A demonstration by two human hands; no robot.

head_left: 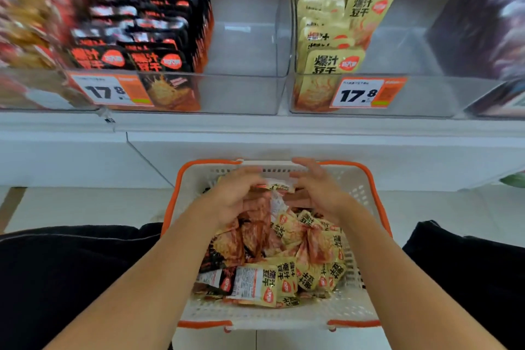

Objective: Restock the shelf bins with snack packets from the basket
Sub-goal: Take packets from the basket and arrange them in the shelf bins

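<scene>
A white shelf [255,125] runs across the far side, carrying clear bins: a left bin [244,94] and a right bin [420,96], each roughly half full. Nearer, a basket [181,193] is heaped with snack packets [284,264], so most restocking seems left. The left hand [235,196] grips some packets; the right hand [318,187] hovers beside, fingers apart.
</scene>
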